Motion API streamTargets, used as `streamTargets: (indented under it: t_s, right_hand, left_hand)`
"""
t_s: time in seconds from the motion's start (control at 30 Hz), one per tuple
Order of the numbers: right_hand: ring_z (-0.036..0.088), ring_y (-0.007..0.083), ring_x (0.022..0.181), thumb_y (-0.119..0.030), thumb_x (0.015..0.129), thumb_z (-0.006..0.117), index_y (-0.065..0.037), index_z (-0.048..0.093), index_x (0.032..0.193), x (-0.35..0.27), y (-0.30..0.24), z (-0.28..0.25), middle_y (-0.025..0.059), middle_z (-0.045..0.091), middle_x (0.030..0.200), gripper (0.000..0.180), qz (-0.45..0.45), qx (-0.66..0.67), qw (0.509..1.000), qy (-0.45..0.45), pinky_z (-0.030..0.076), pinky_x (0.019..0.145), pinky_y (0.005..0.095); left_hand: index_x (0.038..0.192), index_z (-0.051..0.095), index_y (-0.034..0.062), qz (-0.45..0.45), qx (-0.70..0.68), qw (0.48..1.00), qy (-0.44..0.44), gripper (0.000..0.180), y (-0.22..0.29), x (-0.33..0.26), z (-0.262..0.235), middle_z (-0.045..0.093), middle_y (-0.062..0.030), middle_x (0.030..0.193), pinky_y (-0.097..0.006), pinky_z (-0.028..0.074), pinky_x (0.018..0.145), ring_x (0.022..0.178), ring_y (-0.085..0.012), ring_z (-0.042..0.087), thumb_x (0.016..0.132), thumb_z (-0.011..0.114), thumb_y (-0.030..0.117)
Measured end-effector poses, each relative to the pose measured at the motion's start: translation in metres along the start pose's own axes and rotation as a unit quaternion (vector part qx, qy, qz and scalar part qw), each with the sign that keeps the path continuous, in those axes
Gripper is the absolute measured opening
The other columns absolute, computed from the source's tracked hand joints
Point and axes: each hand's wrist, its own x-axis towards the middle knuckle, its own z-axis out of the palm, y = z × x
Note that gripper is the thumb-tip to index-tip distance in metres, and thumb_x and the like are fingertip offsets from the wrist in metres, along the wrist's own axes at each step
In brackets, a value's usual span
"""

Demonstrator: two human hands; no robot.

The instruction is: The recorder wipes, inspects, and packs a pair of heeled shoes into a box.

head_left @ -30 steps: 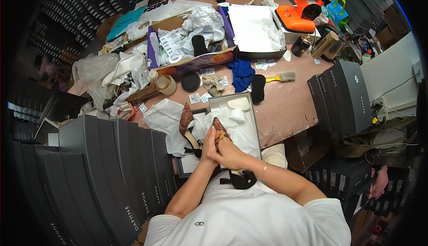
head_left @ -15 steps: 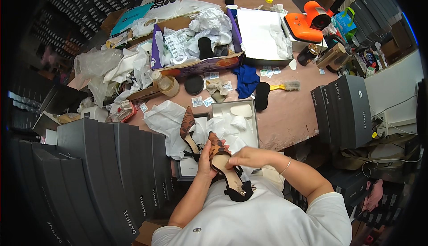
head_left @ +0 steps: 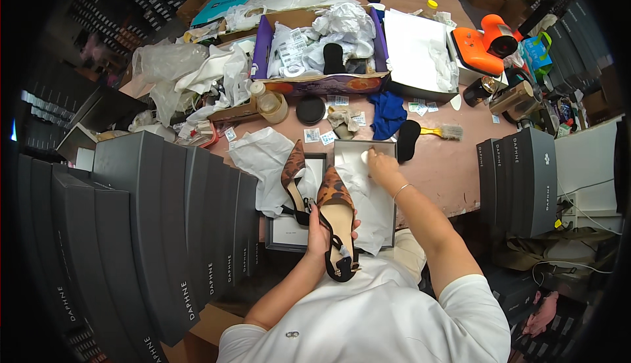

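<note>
Near the open grey shoebox [head_left: 351, 146], the left hand [head_left: 319, 235] clasps a leopard-print slingback [head_left: 338, 215]; at that shoebox's far-right corner, the right hand [head_left: 382, 167] curls, its grip unclear.

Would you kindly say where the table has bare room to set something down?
The pink tabletop is bare between the open grey box, the yellow brush and the upright dark boxes. It's crowded around the purple box and plastic wrapping.

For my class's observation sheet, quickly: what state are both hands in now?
Left hand: closed, holding a brown-and-black patterned pointed shoe.
Right hand: over the open grey rectangular box, fingers curled; whether gripping cannot be told.
</note>
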Motion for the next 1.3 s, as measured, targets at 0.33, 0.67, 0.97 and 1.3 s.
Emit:
streamTargets:
  t_s: [0.33, 0.67, 0.97, 1.3]
  right_hand:
    - [0.066, 0.0196, 0.060, -0.012, 0.086, 0.063, -0.001, 0.060, 0.090, -0.099, -0.020, -0.132, 0.0102, 0.062, 0.065, 0.012, -0.041, 0.542, 0.828, -0.136, 0.050, 0.053, 0.0389]
    - [0.064, 0.0298, 0.073, -0.012, 0.078, 0.073, 0.000, 0.059, 0.101, -0.134, -0.069, -0.080, 0.0168, 0.059, 0.097, 0.029, -0.033, 0.470, 0.874, 0.120, 0.052, 0.066, 0.0361]
    - [0.063, 0.0324, 0.092, -0.008, 0.077, 0.069, -0.003, 0.055, 0.116, -0.038, -0.015, 0.015, 0.0181, 0.062, 0.104, 0.042, 0.035, 0.169, 0.982, 0.075, 0.052, 0.075, 0.0402]
    - [0.055, 0.0293, 0.093, -0.010, 0.068, 0.072, -0.008, 0.056, 0.100, -0.118, -0.080, -0.091, 0.0097, 0.054, 0.101, 0.035, -0.221, 0.277, 0.921, 0.163, 0.048, 0.078, 0.0376]
  left_hand:
    - [0.126, 0.047, 0.0063, 0.054, 0.086, 0.993, 0.063, 0.080, 0.009, 0.000, 0.016, 0.058, -0.0100, 0.114, -0.042, 0.052, 0.082, 0.104, -0.0250, 0.059, 0.088, 0.031, 0.074]
    - [0.129, 0.041, 0.0081, 0.015, 0.105, 0.994, -0.003, 0.046, -0.011, -0.014, 0.001, 0.053, -0.0080, 0.119, -0.045, 0.053, 0.088, 0.110, -0.0226, 0.055, 0.087, 0.059, 0.010]
    - [0.119, 0.050, 0.0002, -0.010, 0.157, 0.984, 0.089, 0.036, -0.006, -0.006, 0.001, 0.063, -0.0097, 0.109, -0.035, 0.057, 0.073, 0.086, -0.0221, 0.066, 0.097, 0.051, 0.029]
    - [0.137, 0.035, 0.0040, -0.001, 0.043, 0.997, -0.057, 0.066, -0.003, -0.013, 0.013, 0.054, -0.0151, 0.125, -0.044, 0.045, 0.096, 0.111, -0.0277, 0.056, 0.094, 0.031, 0.053]
